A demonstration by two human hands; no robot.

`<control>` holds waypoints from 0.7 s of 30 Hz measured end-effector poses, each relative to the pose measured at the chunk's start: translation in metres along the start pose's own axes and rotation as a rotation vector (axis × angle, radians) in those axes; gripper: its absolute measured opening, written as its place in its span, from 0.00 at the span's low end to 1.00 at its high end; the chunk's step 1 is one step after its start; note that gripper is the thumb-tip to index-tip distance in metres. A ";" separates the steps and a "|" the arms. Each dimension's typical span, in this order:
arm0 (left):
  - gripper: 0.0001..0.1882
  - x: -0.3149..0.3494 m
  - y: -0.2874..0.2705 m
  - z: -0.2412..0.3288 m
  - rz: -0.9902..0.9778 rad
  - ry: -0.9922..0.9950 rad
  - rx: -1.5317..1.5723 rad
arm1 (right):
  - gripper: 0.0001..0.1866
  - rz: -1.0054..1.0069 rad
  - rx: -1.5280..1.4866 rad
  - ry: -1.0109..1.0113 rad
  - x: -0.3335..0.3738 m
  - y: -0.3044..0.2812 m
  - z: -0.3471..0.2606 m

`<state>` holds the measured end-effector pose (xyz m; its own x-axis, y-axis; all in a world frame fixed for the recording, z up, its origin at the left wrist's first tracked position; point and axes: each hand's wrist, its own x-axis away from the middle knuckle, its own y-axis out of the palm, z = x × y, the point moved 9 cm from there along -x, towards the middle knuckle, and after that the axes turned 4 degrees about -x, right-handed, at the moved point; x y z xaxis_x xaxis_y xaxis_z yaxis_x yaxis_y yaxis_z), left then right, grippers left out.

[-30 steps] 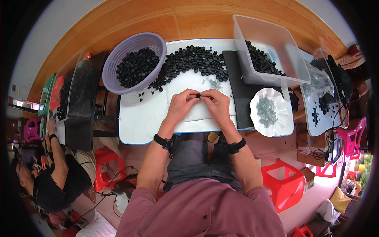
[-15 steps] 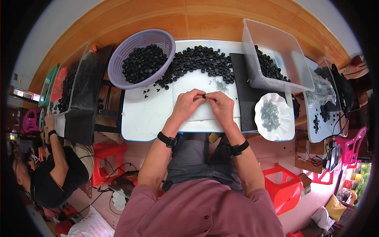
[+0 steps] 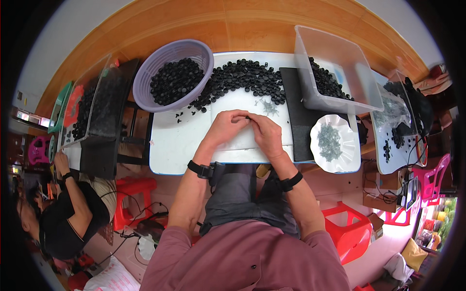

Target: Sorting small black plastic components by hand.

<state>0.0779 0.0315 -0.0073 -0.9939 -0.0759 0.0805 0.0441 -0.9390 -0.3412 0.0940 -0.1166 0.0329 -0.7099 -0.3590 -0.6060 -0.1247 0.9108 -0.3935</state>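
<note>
Over the white table (image 3: pixel 179 145), my left hand (image 3: pixel 227 126) and my right hand (image 3: pixel 266 133) meet at their fingertips. Both pinch a small black round part (image 3: pixel 248 118), mostly covered by the fingers. Beyond them lies a curved heap of small black round caps (image 3: pixel 247 77). A little scatter of clear, thin pieces (image 3: pixel 269 107) sits just past my right hand. More such clear pieces (image 3: pixel 330 140) fill a white scalloped dish (image 3: pixel 350 148) to the right.
A purple basket (image 3: pixel 141 92) of black parts stands at the back left. At the back right, a clear plastic bin (image 3: pixel 357 68) with black parts rests on a black mat (image 3: pixel 298 131). Red stools (image 3: pixel 347 233) flank me; a co-worker (image 3: pixel 73 208) sits at the left.
My fingertips have drawn closer together around the small black part, covering more of it. My right hand has shifted slightly left; the view has tilted a little.
</note>
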 end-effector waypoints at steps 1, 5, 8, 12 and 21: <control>0.16 -0.001 0.000 0.002 -0.007 0.005 0.001 | 0.13 -0.003 -0.004 -0.021 0.000 -0.001 -0.001; 0.16 -0.002 0.000 -0.003 -0.003 -0.074 0.103 | 0.14 0.006 0.012 -0.094 0.001 -0.001 -0.006; 0.16 -0.003 -0.002 -0.009 0.025 -0.097 0.148 | 0.15 -0.012 -0.014 -0.066 0.001 0.000 -0.004; 0.15 -0.004 -0.001 -0.008 0.025 -0.138 0.124 | 0.14 -0.041 -0.045 -0.013 0.002 -0.002 0.001; 0.15 0.000 0.004 -0.021 0.122 -0.005 0.027 | 0.11 0.035 -0.188 0.161 0.003 -0.005 0.013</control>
<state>0.0762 0.0345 -0.0281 -0.9805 -0.1917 0.0443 0.1674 -0.9312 -0.3238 0.1014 -0.1249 0.0236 -0.8153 -0.3034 -0.4932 -0.2144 0.9494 -0.2297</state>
